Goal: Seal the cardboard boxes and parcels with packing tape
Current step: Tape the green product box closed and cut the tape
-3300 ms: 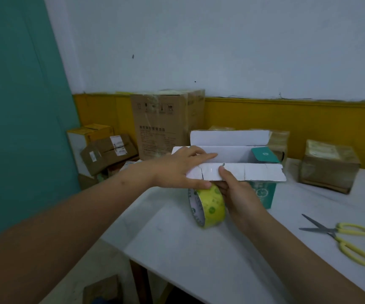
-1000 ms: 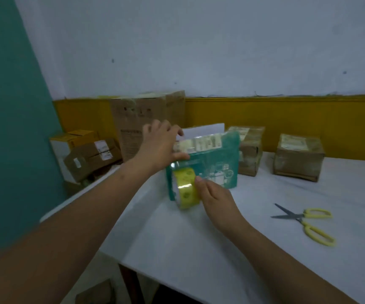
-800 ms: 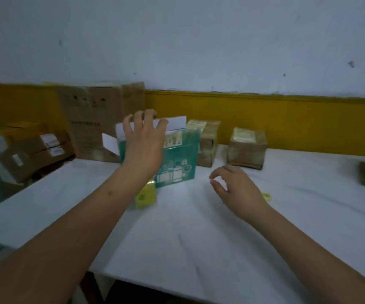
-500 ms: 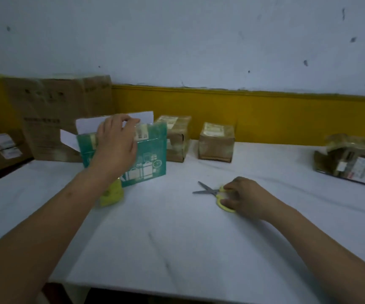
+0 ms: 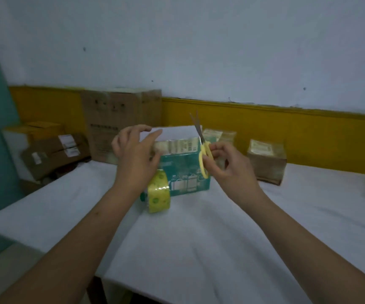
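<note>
- Standing on edge on the white table, touching the teal box: the tape roll.
- Pressing the left hand, fingers loose and spread, on the box's top left end.
- Gripping the scissors by the yellow handles in the right hand, long axis near upright, blades pointing up.
- Sitting beyond: two brown parcels.

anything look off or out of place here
Nothing spilled or damaged. The teal box has a white flap standing up at the back, and the tape roll leans against its front left corner.
</note>
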{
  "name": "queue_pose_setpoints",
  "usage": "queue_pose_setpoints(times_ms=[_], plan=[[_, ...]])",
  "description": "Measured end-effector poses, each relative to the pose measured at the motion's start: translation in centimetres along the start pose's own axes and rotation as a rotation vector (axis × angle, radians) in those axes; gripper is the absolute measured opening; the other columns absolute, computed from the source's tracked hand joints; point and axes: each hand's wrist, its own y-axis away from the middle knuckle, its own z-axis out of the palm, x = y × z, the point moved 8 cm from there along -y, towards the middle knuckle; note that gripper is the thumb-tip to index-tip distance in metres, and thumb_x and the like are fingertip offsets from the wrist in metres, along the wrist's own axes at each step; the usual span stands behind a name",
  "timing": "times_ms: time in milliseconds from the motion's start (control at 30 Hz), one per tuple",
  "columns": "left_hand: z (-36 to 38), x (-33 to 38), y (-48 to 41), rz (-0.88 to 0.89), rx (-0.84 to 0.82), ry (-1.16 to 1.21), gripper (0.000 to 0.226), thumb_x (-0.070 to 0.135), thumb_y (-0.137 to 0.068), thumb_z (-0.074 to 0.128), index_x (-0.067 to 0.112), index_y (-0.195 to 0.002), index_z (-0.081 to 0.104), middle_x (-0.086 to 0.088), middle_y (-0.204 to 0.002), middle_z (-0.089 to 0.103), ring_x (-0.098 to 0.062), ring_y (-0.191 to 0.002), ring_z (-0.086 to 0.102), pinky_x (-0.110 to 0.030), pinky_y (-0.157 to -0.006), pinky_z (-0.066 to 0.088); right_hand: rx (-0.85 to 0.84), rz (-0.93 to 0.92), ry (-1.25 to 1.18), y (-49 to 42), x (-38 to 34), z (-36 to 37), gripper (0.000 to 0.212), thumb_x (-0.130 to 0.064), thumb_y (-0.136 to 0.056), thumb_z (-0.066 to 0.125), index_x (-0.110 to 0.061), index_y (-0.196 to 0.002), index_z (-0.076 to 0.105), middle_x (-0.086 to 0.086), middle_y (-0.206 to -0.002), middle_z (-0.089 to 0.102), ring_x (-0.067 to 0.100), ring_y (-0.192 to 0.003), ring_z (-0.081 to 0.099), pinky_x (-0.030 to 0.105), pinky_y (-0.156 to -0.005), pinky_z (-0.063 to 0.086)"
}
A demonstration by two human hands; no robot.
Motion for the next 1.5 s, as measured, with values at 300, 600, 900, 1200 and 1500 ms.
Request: queue_pose_setpoints(times_ms=[300, 600, 900, 1200, 1500], plan=[[1.5, -1.6, 11.1, -1.106, 0.096, 0.852, 0.040, 0.036, -0.087, 0.073, 0.017, -0.108, 0.045, 0.002, -0.080, 0.060, -0.013, -0.073, 0.061, -0.026, -0.063, 0.048, -0.048, -0.080, -0.162, -6.0, -2.6, 10.2, 0.029, -0.043, -0.092, 0.063, -0.025, -0.114, 0.055, -0.011, -0.105, 0.059, 0.007, -0.095, 0.057, 0.023, -0.076, 0.046], [4.3, -0.9, 8.3, -1.106, -0.164, 1.013, 0.053, 0.042, -0.067, 0.077, 0.029, -0.109, 0.048, -0.007, -0.109, 0.069, -0.029, -0.081, 0.074, -0.046, -0.073, 0.061, -0.273, -0.115, -0.204, -5.8, -2.4, 9.1, 0.027, -0.035, -0.084, 0.074, -0.023, -0.100, 0.056, -0.004, -0.094, 0.066, 0.015, -0.087, 0.064, 0.037, -0.078, 0.055], [4.5, -1.0, 8.2, -1.147, -0.181, 1.271, 0.031, 0.008, -0.092, 0.066, 0.019, -0.115, 0.048, -0.020, -0.101, 0.073, -0.032, -0.072, 0.075, -0.030, -0.047, 0.055, -0.844, 0.081, 0.330, -4.8, 1.2, 5.6, 0.067, -0.083, -0.055, 0.066, -0.027, -0.092, 0.064, -0.005, -0.087, 0.070, 0.007, -0.062, 0.056, 0.026, -0.060, 0.047], [4.6, -1.4, 8.1, -1.084, -0.275, 1.296, 0.031, 0.016, -0.094, 0.066, 0.017, -0.120, 0.051, -0.012, -0.084, 0.077, -0.027, -0.061, 0.073, -0.030, -0.048, 0.056, -1.083, 0.169, 0.459, -5.4, 0.7, 8.0, 0.082, -0.099, -0.042, 0.053, -0.037, -0.091, 0.077, -0.020, -0.102, 0.071, 0.006, -0.103, 0.062, 0.031, -0.095, 0.046], [4.3, -1.4, 7.8, -1.026, -0.338, 1.273, 0.023, 0.016, -0.096, 0.063, 0.019, -0.113, 0.048, -0.010, -0.080, 0.077, -0.026, -0.063, 0.073, -0.032, -0.056, 0.060, -1.045, 0.202, 0.393, -6.7, 0.1, 8.6, 0.048, -0.070, -0.060, 0.069, -0.033, -0.088, 0.080, -0.023, -0.096, 0.073, 0.002, -0.095, 0.065, 0.019, -0.076, 0.045]])
